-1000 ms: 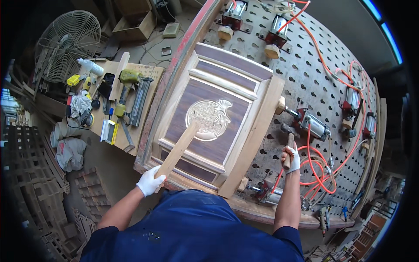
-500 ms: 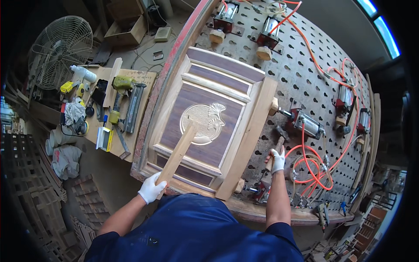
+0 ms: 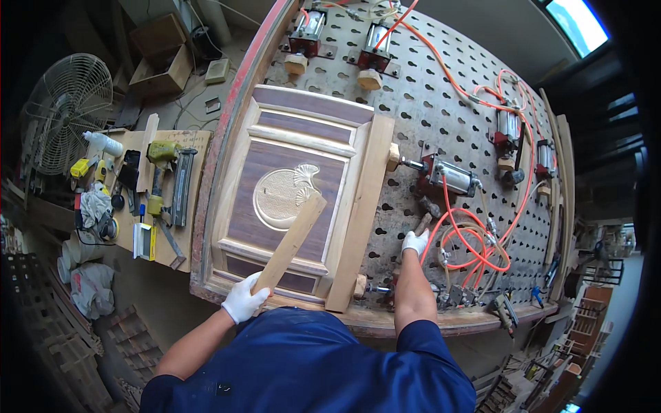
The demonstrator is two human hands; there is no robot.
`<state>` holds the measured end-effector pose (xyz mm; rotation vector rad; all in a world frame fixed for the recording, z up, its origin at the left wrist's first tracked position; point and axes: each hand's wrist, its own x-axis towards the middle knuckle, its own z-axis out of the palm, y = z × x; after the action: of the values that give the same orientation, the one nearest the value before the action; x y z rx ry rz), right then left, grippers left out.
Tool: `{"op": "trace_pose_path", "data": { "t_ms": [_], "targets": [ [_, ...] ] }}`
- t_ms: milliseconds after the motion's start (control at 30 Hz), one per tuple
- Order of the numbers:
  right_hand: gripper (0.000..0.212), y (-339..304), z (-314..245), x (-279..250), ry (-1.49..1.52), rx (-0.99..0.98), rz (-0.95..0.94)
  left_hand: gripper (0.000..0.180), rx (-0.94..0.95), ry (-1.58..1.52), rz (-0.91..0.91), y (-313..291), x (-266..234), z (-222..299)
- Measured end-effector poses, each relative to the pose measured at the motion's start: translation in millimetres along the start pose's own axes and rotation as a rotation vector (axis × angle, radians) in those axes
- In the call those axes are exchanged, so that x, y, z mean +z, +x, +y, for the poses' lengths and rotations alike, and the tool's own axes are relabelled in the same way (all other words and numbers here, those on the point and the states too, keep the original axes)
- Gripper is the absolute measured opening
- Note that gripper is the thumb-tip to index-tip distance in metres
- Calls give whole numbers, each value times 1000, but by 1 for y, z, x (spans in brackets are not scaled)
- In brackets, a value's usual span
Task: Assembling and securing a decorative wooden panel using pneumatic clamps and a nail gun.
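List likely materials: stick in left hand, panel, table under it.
Stick: bare wood, matte, pale brown.
Panel: apparently wood; dark field, pale frame and carved medallion; finish unclear.
Table: probably metal; dull, stained grey sheet with repeated keyhole cutouts.

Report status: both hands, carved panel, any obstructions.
Left hand holding wooden batten; right hand on hammer handle. Carved panel on perforated bench, batten slanting across it. Orange hoses coiled beside right hand, possible snag.
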<state>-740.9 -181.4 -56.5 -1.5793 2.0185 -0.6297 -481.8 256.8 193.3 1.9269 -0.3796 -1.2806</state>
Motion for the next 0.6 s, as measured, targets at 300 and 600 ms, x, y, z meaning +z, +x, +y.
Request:
{"op": "trace_pose_path", "data": {
  "t_ms": [300,600],
  "targets": [
    [50,-100,-39,-101,269,-293,-613,48,8,86,-394,48,60,43],
    [16,-19,126,-272,168,-32,107,66,125,287,-424,88,148,50]
  ]
}}
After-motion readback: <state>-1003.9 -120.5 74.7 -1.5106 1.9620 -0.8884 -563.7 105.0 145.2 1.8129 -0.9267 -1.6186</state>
